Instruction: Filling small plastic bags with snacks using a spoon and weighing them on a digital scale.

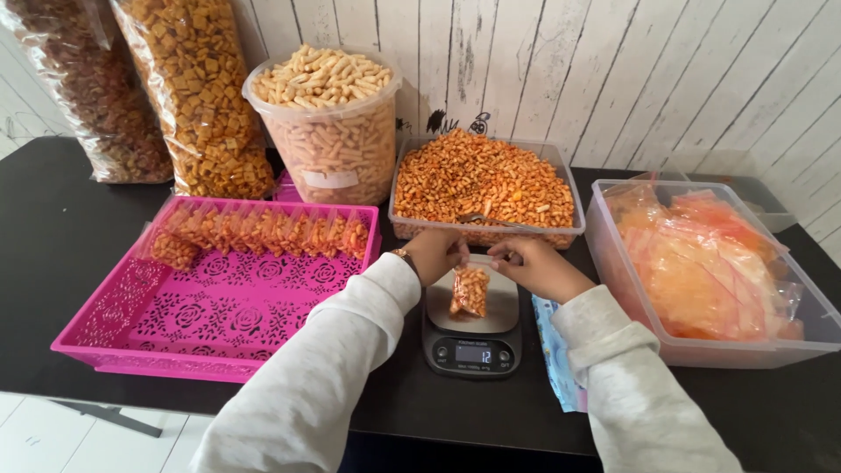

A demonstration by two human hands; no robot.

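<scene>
I am holding a small bag of orange snack sticks over the scale. My left hand is pinching the bag's top edge at one corner, and my right hand is pinching the other; the fingers of both are closed narrow on the strip, thumb against forefinger. The bag is hanging upright between them, its bottom resting on or just above the scale's plate; I cannot tell which. The scale's display is lit.

By my judgement I am in the sealing step: the bag is filled and sitting at the scale, and my fingers are working along its mouth. The next move calls for pressing the strip shut evenly from one corner to the other, keeping the bag upright so no sticks spill, then lifting it clear without knocking the scale.

Just behind my hands, the clear tub is holding a heap of the same orange sticks, with a metal spoon lying in it near the front wall. To my left, the pink tray is carrying a row of filled bags along its far side, with the rest of its floor bare. To my right, a clear bin is holding a stack of flat bags. At the back are standing a round tub of pale sticks and two tall sacks of snacks.
</scene>
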